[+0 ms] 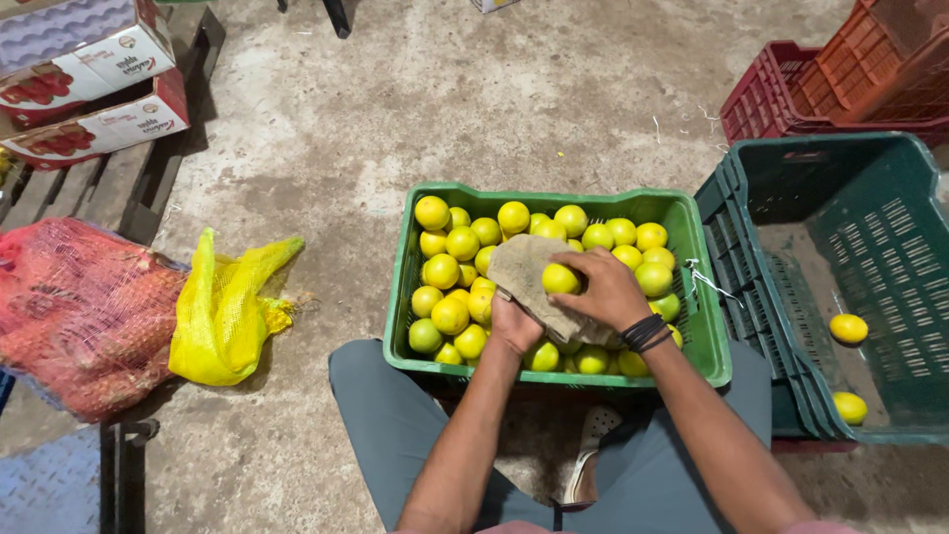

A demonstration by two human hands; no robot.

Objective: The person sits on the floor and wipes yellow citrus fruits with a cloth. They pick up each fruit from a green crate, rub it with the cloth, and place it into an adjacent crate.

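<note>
Fingers of your right hand curl around a round yellow-green citrus fruit, pressing it onto the coarse tan burlap cloth. Your left hand grips that cloth from below, near the front edge of the fruit-filled light green plastic crate. Beside it, at its right edge, a dark green plastic crate holds two fruits.

Two stacked cartons, white and red with fruit pictures, sat top left on a pallet, their printed labels facing out.
</note>
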